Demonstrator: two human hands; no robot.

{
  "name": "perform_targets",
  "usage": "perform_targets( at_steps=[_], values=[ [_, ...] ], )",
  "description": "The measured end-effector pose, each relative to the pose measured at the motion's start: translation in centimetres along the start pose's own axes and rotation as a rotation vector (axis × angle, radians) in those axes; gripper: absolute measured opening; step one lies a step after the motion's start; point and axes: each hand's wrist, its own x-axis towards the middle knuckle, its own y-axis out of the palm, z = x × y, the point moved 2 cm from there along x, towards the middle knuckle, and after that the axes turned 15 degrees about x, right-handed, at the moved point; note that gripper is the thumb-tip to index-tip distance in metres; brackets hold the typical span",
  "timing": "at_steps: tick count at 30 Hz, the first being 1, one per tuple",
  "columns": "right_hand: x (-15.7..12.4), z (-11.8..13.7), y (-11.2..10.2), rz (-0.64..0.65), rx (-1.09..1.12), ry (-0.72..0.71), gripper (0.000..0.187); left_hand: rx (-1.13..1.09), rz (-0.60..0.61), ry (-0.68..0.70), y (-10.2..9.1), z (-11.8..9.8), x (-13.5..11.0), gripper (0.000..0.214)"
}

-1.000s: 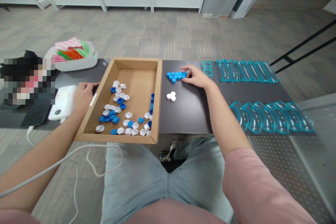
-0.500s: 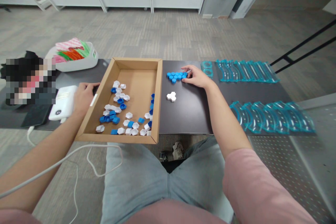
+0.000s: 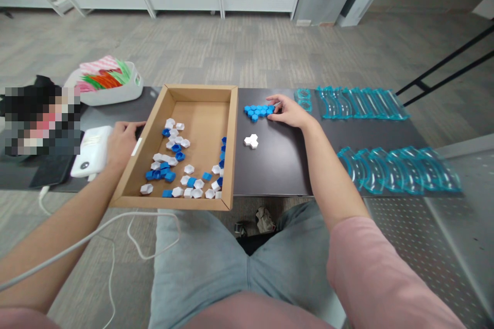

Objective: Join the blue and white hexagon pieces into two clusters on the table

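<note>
Near the table's [image 3: 280, 164] far edge, the right hand [image 3: 290, 113] holds blue hexagonal tiles [image 3: 258, 111] between its fingers; beside the cardboard tray [image 3: 232, 123], the left hand's [image 3: 119, 144] grip is unclear.

I wear a dusty-pink top [image 3: 239, 314], its short right sleeve [image 3: 366, 262] loose and plain, leaving my forearm [image 3: 328, 169] bare. My jeans [image 3: 200, 262] are faded light blue, with a stitched seam [image 3: 248, 277] down the middle. Below them shows a pale shoe [image 3: 265, 220], its details blurred.
</note>
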Motion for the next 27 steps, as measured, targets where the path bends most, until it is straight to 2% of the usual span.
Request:
perform_targets(
  at_steps=[15, 21, 24, 27],
  values=[
    [0.1, -0.1, 0.0, 0.012, -0.008, 0.001, 0.080, -0.002, 0.026, -0.018, -0.6, -0.5, -0.3, 0.069],
    [-0.2, 0.2, -0.5, -0.025, -0.018, -0.003, 0.084, -0.004, 0.033, -0.023, -0.6, -0.7, -0.3, 0.067],
    [-0.4, 0.9, -0.8, -0.066, -0.080, -0.052, 0.078, -0.007, 0.041, -0.012, -0.8, -0.9, -0.4, 0.067],
    [-0.7, 2.6, -0.4, -0.119, -0.155, -0.140, 0.065, -0.016, 0.051, -0.007, -1.1, -1.3, -0.7, 0.069]
  ],
)
